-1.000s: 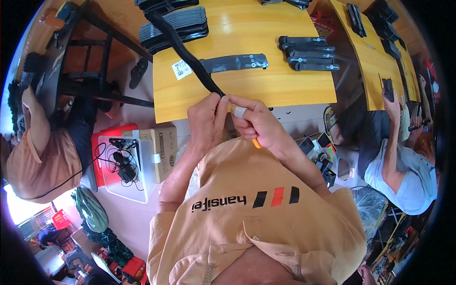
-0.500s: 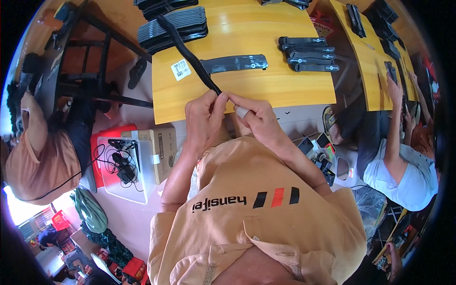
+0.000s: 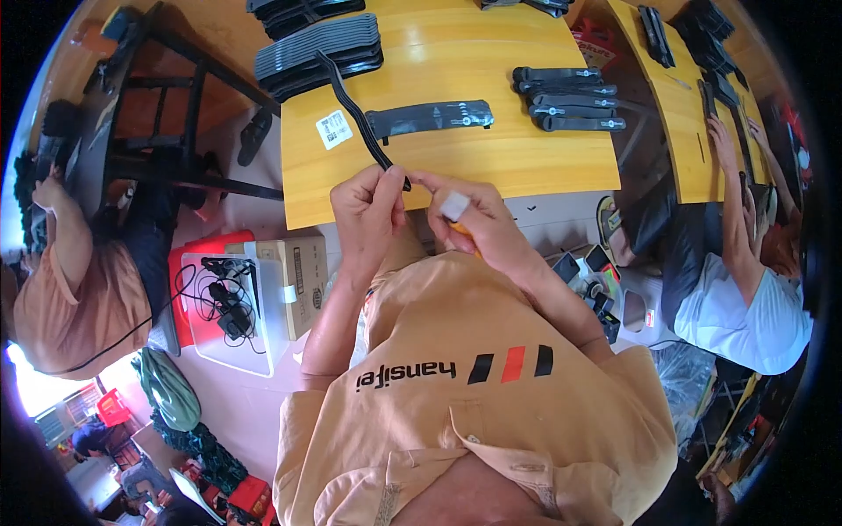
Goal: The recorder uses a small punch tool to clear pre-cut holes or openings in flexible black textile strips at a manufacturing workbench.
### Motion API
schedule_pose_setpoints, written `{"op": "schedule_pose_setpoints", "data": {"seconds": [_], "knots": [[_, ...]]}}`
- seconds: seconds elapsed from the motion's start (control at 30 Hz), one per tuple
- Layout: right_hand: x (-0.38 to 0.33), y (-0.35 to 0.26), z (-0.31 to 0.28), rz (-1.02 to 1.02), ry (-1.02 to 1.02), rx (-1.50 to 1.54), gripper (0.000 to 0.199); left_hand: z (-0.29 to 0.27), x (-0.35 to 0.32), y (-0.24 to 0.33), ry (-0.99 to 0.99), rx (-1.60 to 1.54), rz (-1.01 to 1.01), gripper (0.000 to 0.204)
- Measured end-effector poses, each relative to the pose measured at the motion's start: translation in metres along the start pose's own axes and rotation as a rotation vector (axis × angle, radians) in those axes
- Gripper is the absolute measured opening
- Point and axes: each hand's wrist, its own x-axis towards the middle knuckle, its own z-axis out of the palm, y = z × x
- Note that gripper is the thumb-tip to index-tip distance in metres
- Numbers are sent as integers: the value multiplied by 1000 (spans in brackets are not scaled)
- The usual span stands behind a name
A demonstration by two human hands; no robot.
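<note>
My left hand (image 3: 368, 206) pinches a long black strap (image 3: 355, 110) near its lower end, over the front edge of the yellow table. The strap slants up and away to the left, with a short end showing past my thumb. Beside it, my right hand (image 3: 478, 215) is curled round a thin orange-handled tool (image 3: 463, 231), whose working end I cannot make out. My right index fingertip reaches the strap's lower end. A white wrap (image 3: 455, 206) covers part of a right-hand digit. Behind the hands, a flat black strap (image 3: 430, 118) lies crosswise on the table.
A stack of ribbed black straps (image 3: 320, 53) stands at the table's far left, near a white label (image 3: 333, 130). Several black straps (image 3: 570, 101) lie on the right. A clear bin of cables (image 3: 232, 307) stands on the floor. Co-workers sit on both sides.
The held strap has shifted, its far end moving nearer and rightward, and its lower end now shows. My hands have parted slightly, exposing the orange handle. The right co-worker's hand has lowered to the table.
</note>
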Motion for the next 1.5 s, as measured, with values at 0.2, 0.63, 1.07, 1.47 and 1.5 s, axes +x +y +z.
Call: {"op": "schedule_pose_setpoints", "data": {"seconds": [0.2,0.63,1.07,1.47,1.5], "knots": [[11,-6,-8,-255,39,-424,19,-3,-7,12,-105,32,-79,34],[-4,-40,-12,-4,-337,-323,18,-6,-20,31,-437,22,-139,27],[-5,-28,-4,115,-289,347,17,9,-19,18,-450,-549,-237,33],[6,-20,-16,47,-99,19,18,4,-5,30,-451,249,-117,34],[5,-20,-16,40,-112,44,19,5,-7,34,-477,130,-223,33]]}}
